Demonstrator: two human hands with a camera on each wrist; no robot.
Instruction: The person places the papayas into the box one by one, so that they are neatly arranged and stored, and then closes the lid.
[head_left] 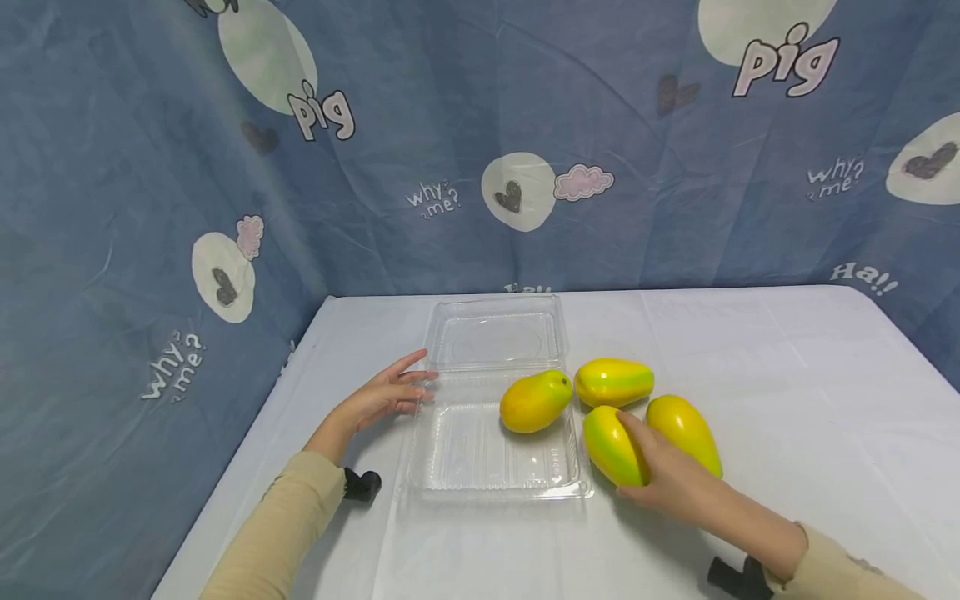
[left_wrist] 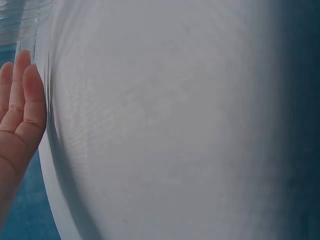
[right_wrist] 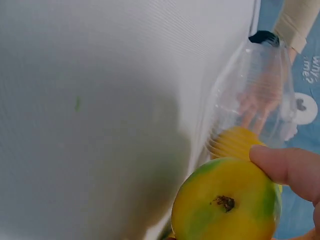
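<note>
A clear plastic clamshell box (head_left: 465, 487) lies on the table with its lid (head_left: 495, 335) folded back. One yellow-green papaya (head_left: 534, 403) is inside, toward the base's right side. My left hand (head_left: 390, 392) is at the box's left edge with fingers extended; the left wrist view shows its straight fingers (left_wrist: 34, 95) beside the clear plastic. To the right of the box, my right hand (head_left: 660, 467) grips another papaya (head_left: 611, 446) between thumb and fingers. The right wrist view shows the gripped papaya's brown stem end, with the thumb (right_wrist: 280, 162) on its side.
Two more papayas are close to my right hand: one (head_left: 613, 382) behind the held fruit, the other (head_left: 684, 429) to its right. A white cloth (head_left: 810, 400) covers the table. A blue patterned curtain (head_left: 450, 100) hangs along the back and left.
</note>
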